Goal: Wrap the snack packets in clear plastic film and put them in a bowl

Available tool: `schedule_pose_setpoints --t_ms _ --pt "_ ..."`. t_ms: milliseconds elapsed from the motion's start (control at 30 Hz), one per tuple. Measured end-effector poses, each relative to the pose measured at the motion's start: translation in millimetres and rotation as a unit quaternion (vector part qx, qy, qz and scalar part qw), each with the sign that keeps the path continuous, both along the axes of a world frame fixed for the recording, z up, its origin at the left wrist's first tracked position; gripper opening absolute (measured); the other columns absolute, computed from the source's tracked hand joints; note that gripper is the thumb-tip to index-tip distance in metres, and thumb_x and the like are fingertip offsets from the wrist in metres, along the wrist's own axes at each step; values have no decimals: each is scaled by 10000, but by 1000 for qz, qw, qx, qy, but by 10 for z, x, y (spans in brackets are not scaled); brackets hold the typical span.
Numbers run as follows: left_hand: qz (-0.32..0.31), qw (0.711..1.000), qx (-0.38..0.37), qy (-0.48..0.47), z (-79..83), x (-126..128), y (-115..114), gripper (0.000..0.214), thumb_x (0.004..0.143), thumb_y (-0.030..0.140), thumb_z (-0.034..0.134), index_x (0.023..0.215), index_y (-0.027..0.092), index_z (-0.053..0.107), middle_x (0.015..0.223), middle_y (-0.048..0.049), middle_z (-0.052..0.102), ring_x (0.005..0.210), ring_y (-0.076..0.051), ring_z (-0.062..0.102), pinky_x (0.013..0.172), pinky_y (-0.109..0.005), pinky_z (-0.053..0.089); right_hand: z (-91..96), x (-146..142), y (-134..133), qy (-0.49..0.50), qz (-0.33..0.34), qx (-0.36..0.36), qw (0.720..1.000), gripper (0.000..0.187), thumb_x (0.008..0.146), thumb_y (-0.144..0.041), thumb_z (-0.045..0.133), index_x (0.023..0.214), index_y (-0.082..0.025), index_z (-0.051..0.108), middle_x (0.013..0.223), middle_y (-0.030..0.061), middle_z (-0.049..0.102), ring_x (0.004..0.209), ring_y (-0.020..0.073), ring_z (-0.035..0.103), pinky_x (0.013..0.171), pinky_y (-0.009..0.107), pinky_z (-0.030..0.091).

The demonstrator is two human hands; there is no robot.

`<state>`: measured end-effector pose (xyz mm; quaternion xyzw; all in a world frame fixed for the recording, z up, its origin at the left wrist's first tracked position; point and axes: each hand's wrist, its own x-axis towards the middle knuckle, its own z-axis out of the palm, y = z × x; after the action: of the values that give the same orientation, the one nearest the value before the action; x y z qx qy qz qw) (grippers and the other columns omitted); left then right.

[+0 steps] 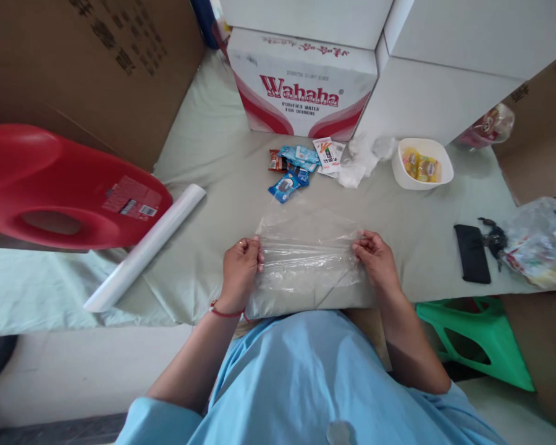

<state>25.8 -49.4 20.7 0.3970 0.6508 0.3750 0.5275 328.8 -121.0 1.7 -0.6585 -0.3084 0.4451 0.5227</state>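
Note:
A clear plastic bag (308, 256) is stretched flat between my two hands over the near part of the table. My left hand (241, 269) pinches its left edge, thumb against the fingers. At the opposite edge my right hand (376, 256) grips the bag the same way. Beyond the bag lies a small pile of snack packets: a blue packet (285, 186), a light blue packet (301, 156), a red-brown packet (277, 161) and a white packet (328, 154). Crumpled clear plastic (359, 167) rests to their right.
A white plastic tub (421, 183) holds yellow packets (421, 165). On the left are a roll of plastic (146, 247) and a large red jug (69, 185). A Wahaha carton (301, 86) stands behind. At right lie a black phone (472, 253), keys (495, 240) and a filled plastic bag (542, 244).

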Motion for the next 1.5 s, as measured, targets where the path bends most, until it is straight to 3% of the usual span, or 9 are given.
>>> schedule_pose_setpoints --t_ms 133,233,367,533,767,1033,1167,1300,1500 --pt "-48 987 4 153 4 -167 29 349 939 502 600 708 241 590 563 5 588 486 -167 502 562 -307 403 13 52 -12 -9 25 -25 999 504 717 -437 835 1128 -232 627 822 -31 647 635 126 529 580 259 425" --pt "-34 948 90 302 9 -255 -29 221 882 436 676 947 225 686 890 -89 721 825 -281 687 848 -429 529 -15 65 -28 -21 36 -30 999 496 729 -442 834 1129 -225 639 819 -22 658 699 140 567 661 274 444" --pt "-121 887 291 336 4 -294 -120 317 851 237 706 1165 274 728 1382 -139 666 1491 -368 465 1295 -593 196 -32 69 -14 -41 50 -19 998 483 759 -444 821 1151 -226 644 822 -26 638 734 144 564 694 280 448" --pt "-443 800 304 268 -61 -275 -16 488 963 139 486 1347 352 699 1496 -87 665 1533 -308 472 1305 -690 -16 64 62 76 -92 78 27 992 482 796 -440 796 1207 -248 633 828 -40 591 772 148 587 753 298 493" --pt "-492 702 249 450 -186 -365 -18 906 958 650 586 1688 193 301 1768 -208 220 1636 -404 247 1281 -748 50 114 244 34 -47 63 -6 997 676 754 -449 827 1339 -290 528 804 -77 524 569 116 539 511 263 448" --pt "-499 730 234 405 -250 -489 -7 1007 943 738 543 1714 188 201 1785 -215 148 1656 -410 167 1291 -718 35 349 400 -76 -316 -89 45 943 283 862 -410 724 1053 -207 678 767 -30 545 660 140 528 631 296 465" --pt "-487 754 229 376 -237 -491 31 934 994 696 477 1720 200 162 1785 -205 167 1653 -380 203 1296 -706 59 603 -276 -56 -429 77 186 881 146 992 -292 634 1098 -239 720 902 33 650 811 184 620 771 342 547" --pt "-467 731 247 432 -245 -414 -37 902 970 702 532 1696 225 287 1774 -190 221 1640 -396 238 1295 -712 26 385 -932 -21 -457 300 190 815 405 1017 -253 584 1410 -183 650 1425 166 641 1335 302 576 1128 490 516" --pt "-426 725 249 480 -237 -428 -47 782 1032 624 457 1694 240 298 1764 -172 256 1628 -382 279 1280 -742 1 -72 -631 -284 -504 356 82 782 573 1040 -334 574 1588 -178 514 1694 148 422 1603 326 316 1279 554 375"
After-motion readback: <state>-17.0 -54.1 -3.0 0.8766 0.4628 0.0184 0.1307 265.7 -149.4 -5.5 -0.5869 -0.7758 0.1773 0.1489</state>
